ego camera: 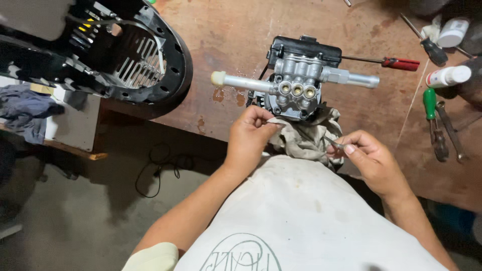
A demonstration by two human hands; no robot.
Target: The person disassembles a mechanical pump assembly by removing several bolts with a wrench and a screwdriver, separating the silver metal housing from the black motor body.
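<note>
Standing at upper right of frame: two white plastic bottles, one [453,31] upright near the corner, one [448,76] lying on its side just below it; contents not showing.

Sitting at centre top on the brown table [226,35]: one pump [297,80], grey cast metal with a black housing behind, showing three brass-coloured round ports in a row on its front face, a silver pipe sticking out left with a pale cap, a shorter silver fitting sticking out right. Resting on a crumpled grey rag [306,138] at the table edge.

Left hand [249,138], at centre, pinching a fold of the rag between thumb and fingertips, just below the pump. Right hand [369,155], right of centre, pinching a small thin metal piece [335,144], fingers curled.

Lying on the table at right: three screwdrivers, one red-handled [400,63], one black-handled [432,49], one green-handled [430,103]; one wrench [450,131]. Filling upper left: one black round casing [140,60] with a slotted metal grille. Trailing on the floor at lower left: one black cable [155,175].
</note>
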